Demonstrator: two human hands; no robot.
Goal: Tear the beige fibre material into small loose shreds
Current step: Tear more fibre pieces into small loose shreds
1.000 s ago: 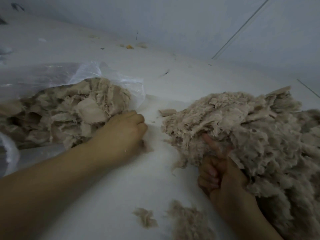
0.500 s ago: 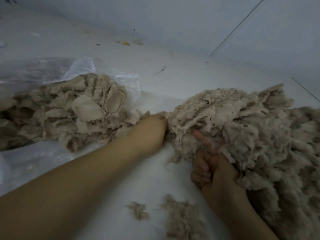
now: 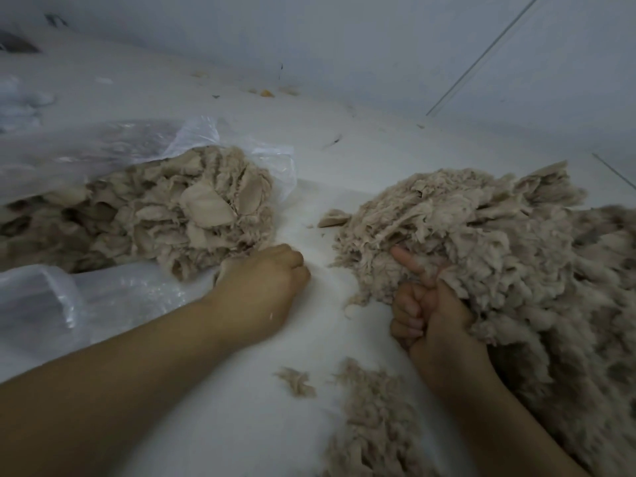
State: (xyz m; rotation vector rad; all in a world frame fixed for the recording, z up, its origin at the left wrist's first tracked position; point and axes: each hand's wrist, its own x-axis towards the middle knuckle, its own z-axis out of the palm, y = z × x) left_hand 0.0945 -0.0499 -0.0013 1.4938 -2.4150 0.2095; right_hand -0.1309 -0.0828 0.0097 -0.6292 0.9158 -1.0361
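Fingers of my left hand (image 3: 265, 287) curl at the bag's clump (image 3: 179, 215); right hand (image 3: 426, 304) grips the shreds (image 3: 481, 242); best pull small tufts.

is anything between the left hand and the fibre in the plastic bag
Nothing visible. The left hand sits curled at the near edge of the fibre clump spilling from the open plastic bag, whose film lies above and below the clump, not across it. Whether the fingers already hold fibre is hidden.
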